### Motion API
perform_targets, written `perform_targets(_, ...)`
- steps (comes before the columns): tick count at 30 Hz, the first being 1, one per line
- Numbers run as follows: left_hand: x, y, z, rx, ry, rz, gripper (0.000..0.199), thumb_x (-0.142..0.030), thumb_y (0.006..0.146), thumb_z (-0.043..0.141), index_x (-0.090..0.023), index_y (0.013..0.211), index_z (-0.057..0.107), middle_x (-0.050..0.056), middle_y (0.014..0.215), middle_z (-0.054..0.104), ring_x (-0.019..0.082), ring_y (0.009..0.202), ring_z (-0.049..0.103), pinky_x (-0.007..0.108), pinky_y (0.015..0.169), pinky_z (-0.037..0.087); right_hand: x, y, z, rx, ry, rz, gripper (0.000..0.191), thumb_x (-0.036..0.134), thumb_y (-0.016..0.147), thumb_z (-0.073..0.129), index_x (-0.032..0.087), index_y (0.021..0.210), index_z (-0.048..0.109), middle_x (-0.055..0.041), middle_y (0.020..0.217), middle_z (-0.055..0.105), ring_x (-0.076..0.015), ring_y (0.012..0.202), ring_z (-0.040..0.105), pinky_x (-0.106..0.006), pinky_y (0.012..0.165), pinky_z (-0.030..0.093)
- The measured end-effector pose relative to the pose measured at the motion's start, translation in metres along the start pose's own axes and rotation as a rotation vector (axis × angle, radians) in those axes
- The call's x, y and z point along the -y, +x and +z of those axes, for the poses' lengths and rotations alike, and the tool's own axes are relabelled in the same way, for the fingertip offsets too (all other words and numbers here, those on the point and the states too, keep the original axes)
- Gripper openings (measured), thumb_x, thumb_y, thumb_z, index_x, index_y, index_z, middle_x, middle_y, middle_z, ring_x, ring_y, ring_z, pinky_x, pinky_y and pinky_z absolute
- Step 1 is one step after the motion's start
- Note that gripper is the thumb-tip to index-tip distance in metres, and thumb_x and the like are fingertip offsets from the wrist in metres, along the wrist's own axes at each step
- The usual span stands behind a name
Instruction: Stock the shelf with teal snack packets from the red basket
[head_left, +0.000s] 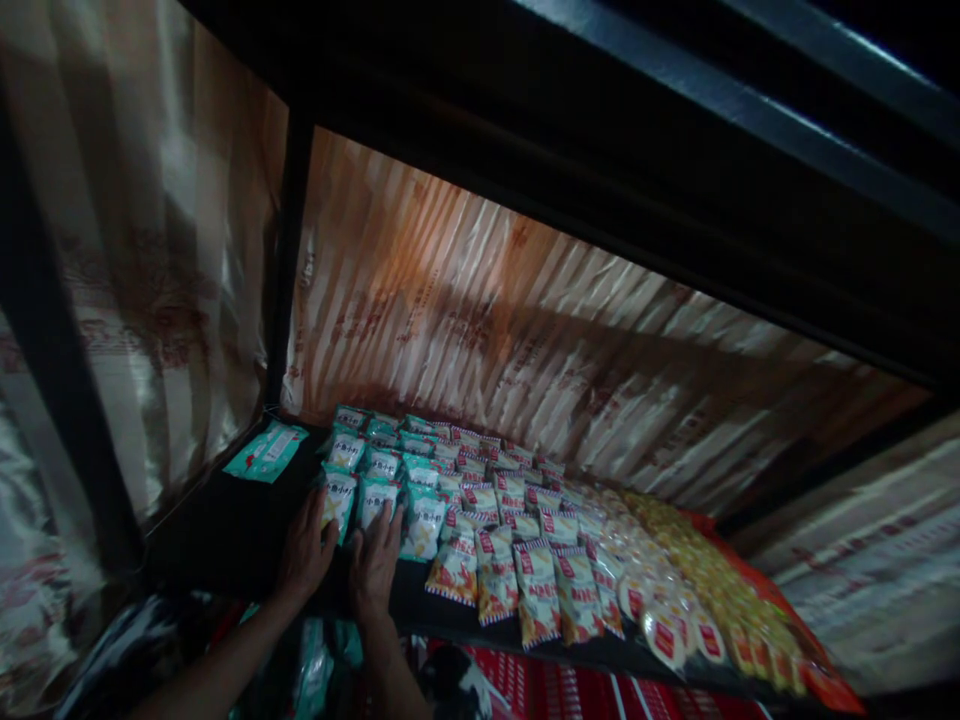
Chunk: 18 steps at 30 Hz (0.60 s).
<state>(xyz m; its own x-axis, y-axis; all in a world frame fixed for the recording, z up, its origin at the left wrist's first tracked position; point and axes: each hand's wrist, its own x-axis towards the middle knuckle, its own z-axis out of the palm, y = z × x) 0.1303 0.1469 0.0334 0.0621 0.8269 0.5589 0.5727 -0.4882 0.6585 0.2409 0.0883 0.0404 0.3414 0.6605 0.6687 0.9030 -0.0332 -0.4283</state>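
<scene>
Both hands reach onto a dark shelf (217, 535) beside rows of teal-and-white snack packets. My left hand (307, 547) touches the front-left teal packet (340, 497), its fingers along the packet's lower part. Just to the right, my right hand (375, 565) rests its fingertips on the lower part of the neighbouring teal packet (377, 497). The fingers of both hands are extended, and neither hand is wrapped round a packet. A third teal packet (425, 523) stands right of my right hand. One teal packet (267, 452) lies flat by itself at the shelf's back left.
Red-and-white striped packets (537, 590) fill the middle, with round packs (664, 638) and yellow packs (739, 640) further right. Wrinkled sheeting (480, 300) hangs behind. A dark beam (600, 190) crosses overhead. Red baskets (555, 690) sit below the shelf's front edge.
</scene>
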Motion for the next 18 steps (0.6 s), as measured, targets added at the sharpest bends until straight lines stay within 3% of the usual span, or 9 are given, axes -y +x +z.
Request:
perform_targets(10,-0.003,-0.001,-0.002,-0.012,0.064,0.01,0.053,-0.032,0.087,0.039,-0.014,0.137,0.034,0.017,0.135,0.047,0.03,0.127,0.043,0.047,0.101,0.04,0.011,-0.027,-0.027,0.054,-0.078,-0.141,0.058,0.024,0.091,0.041,0.02,0.145,0.021,-0.0204,0.15,0.017,-0.0363,0.138,0.018,-0.055,0.094,0.042)
perform_targets(18,0.005,-0.004,0.003,-0.015,0.129,0.048,0.054,-0.035,0.088,0.038,-0.012,0.137,0.033,0.019,0.136,0.045,0.031,0.127,0.043,0.048,0.099,0.041,0.005,-0.042,-0.032,0.025,-0.104,-0.075,0.049,0.024,0.089,0.045,0.025,0.138,0.039,-0.0204,0.149,0.021,-0.037,0.126,0.041,-0.05,0.084,0.049)
